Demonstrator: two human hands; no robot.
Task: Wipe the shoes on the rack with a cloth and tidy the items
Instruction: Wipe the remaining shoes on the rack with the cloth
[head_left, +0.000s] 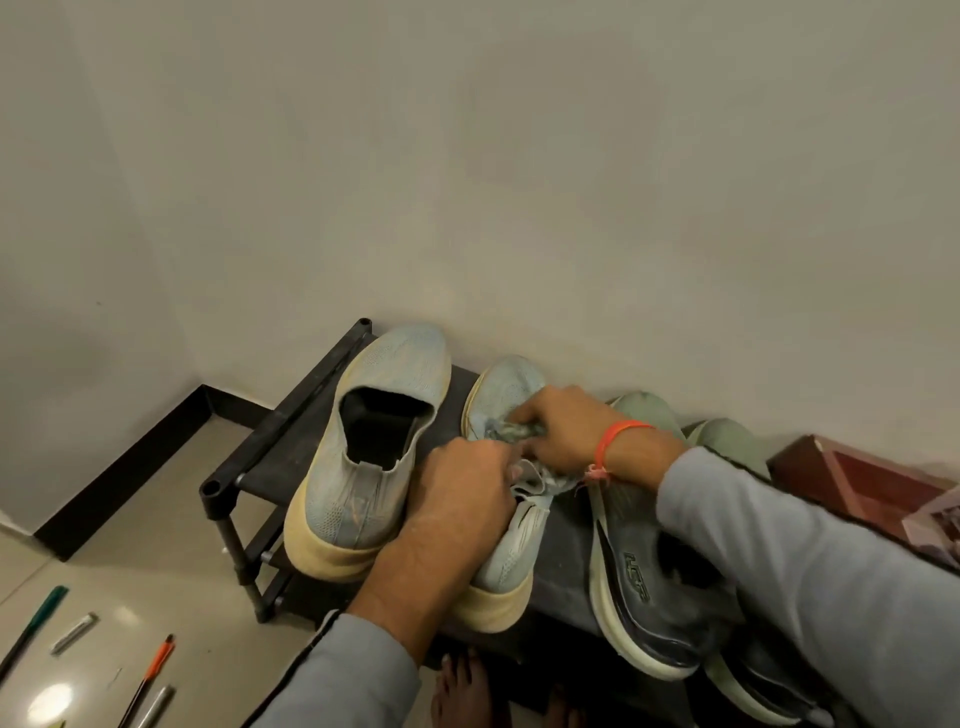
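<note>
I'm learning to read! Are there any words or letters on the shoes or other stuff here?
Dark grey sneaker with white sole: a raised logo on its side, maybe "HRX", too blurred to be sure.
Pale blue knit slip-on shoes: no writing visible.
Pens on the floor: too small to read any print.

The person is wearing a grey long-sleeved top, and both sleeves are stopping short of the wrists. The left sleeve (358, 670) is showing a thin dark seam along its edge. An orange thread band (615, 435) is circling the right wrist above the right sleeve (810, 551), its frayed pink ends hanging loose. The bare toes of one foot (462, 686) are showing below.
</note>
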